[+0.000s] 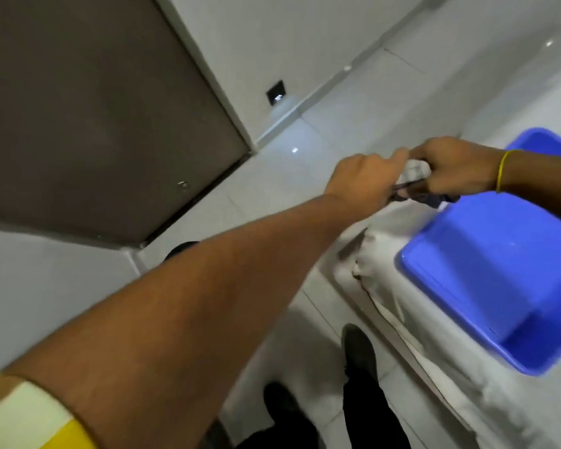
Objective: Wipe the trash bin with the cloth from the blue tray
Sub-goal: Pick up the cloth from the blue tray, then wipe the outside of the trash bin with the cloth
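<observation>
Both of my hands grip a small bunched cloth [416, 171], pale with dark parts, held in the air above the near-left corner of the blue tray [486, 267]. My left hand [365, 183] closes on its left end. My right hand [454, 170], with a yellow band on the wrist, closes on its right end. The tray sits on a table covered in white fabric [402, 306] at the right. The inside of the tray looks bare. No trash bin can be seen in this view.
A dark brown door [88, 118] fills the upper left, set in a white wall. The floor is pale glossy tile [305, 176]. My dark shoes [358, 348] stand on the floor beside the table's edge. A small dark wall fitting [276, 92] sits low on the wall.
</observation>
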`<state>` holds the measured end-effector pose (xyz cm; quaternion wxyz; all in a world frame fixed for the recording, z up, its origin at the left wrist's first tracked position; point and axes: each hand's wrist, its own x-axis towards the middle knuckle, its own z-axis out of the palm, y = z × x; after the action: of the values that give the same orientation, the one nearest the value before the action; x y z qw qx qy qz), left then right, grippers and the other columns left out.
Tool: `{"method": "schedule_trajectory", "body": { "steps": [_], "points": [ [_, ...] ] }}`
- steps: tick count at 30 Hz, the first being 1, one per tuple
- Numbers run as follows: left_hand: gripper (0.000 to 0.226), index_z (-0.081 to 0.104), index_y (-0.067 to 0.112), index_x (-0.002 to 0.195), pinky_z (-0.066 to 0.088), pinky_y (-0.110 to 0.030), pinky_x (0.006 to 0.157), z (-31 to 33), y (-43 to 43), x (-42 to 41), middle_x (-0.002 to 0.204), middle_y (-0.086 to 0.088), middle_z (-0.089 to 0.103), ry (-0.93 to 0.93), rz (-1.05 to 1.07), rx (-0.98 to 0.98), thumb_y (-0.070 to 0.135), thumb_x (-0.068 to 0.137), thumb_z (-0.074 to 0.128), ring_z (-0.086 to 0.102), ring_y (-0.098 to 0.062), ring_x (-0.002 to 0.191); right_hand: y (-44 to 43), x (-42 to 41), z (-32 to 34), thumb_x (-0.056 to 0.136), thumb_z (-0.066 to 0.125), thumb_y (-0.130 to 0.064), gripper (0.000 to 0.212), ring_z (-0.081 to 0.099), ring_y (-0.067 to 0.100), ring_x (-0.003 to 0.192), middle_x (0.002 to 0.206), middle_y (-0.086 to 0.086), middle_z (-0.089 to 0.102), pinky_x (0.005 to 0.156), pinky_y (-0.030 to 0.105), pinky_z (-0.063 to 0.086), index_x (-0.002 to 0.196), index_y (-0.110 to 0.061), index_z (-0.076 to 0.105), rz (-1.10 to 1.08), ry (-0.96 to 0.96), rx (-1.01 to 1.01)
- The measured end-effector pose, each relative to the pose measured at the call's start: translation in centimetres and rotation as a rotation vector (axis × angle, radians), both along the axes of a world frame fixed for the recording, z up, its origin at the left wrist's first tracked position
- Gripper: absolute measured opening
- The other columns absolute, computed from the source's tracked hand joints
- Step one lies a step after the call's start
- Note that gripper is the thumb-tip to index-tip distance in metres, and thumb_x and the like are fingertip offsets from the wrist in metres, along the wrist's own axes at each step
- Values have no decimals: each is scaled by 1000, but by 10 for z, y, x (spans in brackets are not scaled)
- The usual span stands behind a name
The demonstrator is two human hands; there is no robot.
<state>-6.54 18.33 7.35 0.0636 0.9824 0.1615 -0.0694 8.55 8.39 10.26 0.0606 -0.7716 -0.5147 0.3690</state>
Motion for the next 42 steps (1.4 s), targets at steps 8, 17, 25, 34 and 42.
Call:
{"method": "schedule_trajectory", "body": {
  "steps": [8, 17, 25, 34, 42],
  "points": [
    [38, 51, 13, 133, 50, -49, 71, -32, 153, -184, 115, -22, 74, 131, 180, 93, 34, 103, 60, 71, -49, 101, 155, -154, -80, 94, 73, -5, 13, 58, 23, 89, 90, 15, 69, 81, 40, 48, 97, 7, 75, 2, 184, 212],
    [37, 58, 10, 126, 53, -47, 90, -271, 242, -371, 119, -19, 74, 319, 201, 67, 40, 106, 59, 71, -42, 110, 269, -290, -327, 93, 59, 14, 30, 62, 25, 99, 106, 13, 70, 88, 34, 52, 114, 3, 77, -77, 460, 153],
    [61, 65, 26, 138, 28, -64, 122, -451, 287, -404, 143, -3, 67, 564, 152, -4, 71, 104, 42, 57, -29, 141, 340, -322, -507, 84, 61, -3, 21, 63, 27, 90, 97, 21, 75, 88, 40, 57, 92, -2, 80, -229, 447, 241],
    [43, 61, 19, 75, 47, -39, 78, -489, 294, -421, 78, 3, 57, 207, 28, -33, 52, 84, 35, 51, -19, 83, 295, -394, -591, 73, 56, -28, 45, 76, 35, 110, 108, 24, 83, 102, 57, 60, 100, 1, 79, -535, 651, 365],
    [51, 58, 17, 77, 47, -40, 76, -472, 286, -437, 78, 2, 56, 135, 3, -102, 58, 93, 33, 51, -20, 82, 260, -454, -593, 82, 57, -15, 40, 71, 43, 122, 129, 27, 75, 113, 63, 50, 117, -2, 74, -505, 887, 389]
  ]
}}
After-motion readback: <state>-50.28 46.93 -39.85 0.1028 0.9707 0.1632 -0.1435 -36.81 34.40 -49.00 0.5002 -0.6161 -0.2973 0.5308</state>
